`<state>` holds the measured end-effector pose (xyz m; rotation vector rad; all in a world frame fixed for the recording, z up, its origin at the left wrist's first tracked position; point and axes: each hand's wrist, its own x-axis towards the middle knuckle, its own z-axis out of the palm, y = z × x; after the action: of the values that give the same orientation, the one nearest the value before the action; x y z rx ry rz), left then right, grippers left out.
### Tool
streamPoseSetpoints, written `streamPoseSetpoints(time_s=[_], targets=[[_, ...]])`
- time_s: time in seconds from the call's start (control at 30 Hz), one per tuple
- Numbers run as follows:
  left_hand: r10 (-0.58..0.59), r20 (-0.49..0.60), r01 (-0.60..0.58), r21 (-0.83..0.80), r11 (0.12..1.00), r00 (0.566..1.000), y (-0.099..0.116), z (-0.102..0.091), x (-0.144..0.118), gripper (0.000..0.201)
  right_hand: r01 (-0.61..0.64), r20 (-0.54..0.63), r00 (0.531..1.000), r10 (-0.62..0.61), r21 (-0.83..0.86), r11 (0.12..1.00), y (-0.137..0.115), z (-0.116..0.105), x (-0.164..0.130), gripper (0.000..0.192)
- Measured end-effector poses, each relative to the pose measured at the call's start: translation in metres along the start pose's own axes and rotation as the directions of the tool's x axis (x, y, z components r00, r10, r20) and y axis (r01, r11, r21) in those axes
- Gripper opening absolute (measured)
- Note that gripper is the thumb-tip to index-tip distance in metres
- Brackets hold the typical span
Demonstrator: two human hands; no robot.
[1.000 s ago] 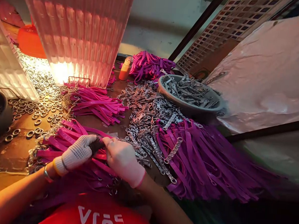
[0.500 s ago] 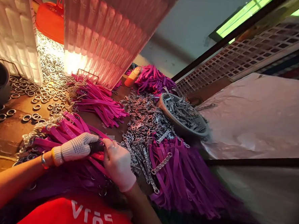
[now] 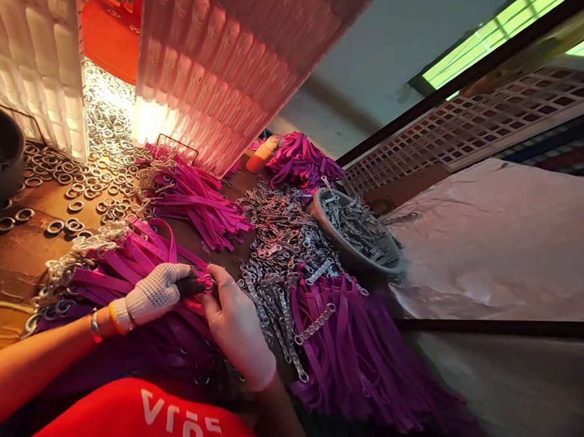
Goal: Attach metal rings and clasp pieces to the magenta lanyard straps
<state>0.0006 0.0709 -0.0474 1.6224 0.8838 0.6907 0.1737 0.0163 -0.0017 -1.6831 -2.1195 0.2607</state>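
Observation:
Both hands wear white knit gloves and meet over a heap of purple straps (image 3: 121, 267) at the near edge of the worktable. My left hand (image 3: 156, 292) is closed, its dark fingertips pinching a strap end. My right hand (image 3: 236, 324) touches the same strap from the right, fingers curled on it. What small part sits between the fingertips is hidden. A second heap of purple straps with metal clasps (image 3: 358, 348) lies just right of my right hand.
Loose metal clasps (image 3: 281, 234) cover the table's middle, beside a grey bowl (image 3: 322, 217) full of them. Metal rings (image 3: 70, 192) are scattered at the left near a dark bowl (image 3: 3, 168). Pink straps (image 3: 194, 199) lie behind, under ribbed plastic panels (image 3: 222, 62).
The view has swung left and tilted up. Both hands stay together on the strap; my right hand's fingers have shifted slightly along it.

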Motion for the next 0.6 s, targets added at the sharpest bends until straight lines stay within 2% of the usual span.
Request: streamPoseSetpoints(time_s=[0.07,0.1,0.2,0.33,0.5,0.6], targets=[[0.013,-0.011,-0.012,0.087,0.996,1.000,-0.003,0.002,-0.001,0.029,-0.083,0.157,0.984,0.089,-0.042,0.996,-0.003,-0.009,0.003,0.051],[0.019,-0.013,-0.017,0.136,0.990,1.000,-0.004,0.003,-0.002,0.028,-0.125,0.214,0.967,0.140,-0.083,0.989,-0.005,-0.012,0.005,0.050],[0.032,-0.014,-0.028,0.215,0.976,0.999,-0.007,0.007,-0.006,0.021,-0.164,0.270,0.938,0.217,-0.206,0.965,-0.008,-0.013,0.012,0.031],[0.000,-0.033,0.010,0.295,0.956,0.999,-0.007,0.008,-0.008,0.018,-0.066,0.278,0.945,0.173,-0.357,0.932,-0.006,-0.001,0.015,0.017],[-0.024,0.044,0.006,0.367,0.930,0.999,0.001,0.004,-0.008,0.021,0.168,0.357,0.934,0.012,-0.467,0.868,0.000,0.008,0.011,0.021],[-0.025,0.086,-0.008,0.367,0.930,0.996,0.010,0.001,-0.005,0.023,0.217,0.376,0.926,-0.029,-0.468,0.857,0.000,0.006,0.012,0.021]])
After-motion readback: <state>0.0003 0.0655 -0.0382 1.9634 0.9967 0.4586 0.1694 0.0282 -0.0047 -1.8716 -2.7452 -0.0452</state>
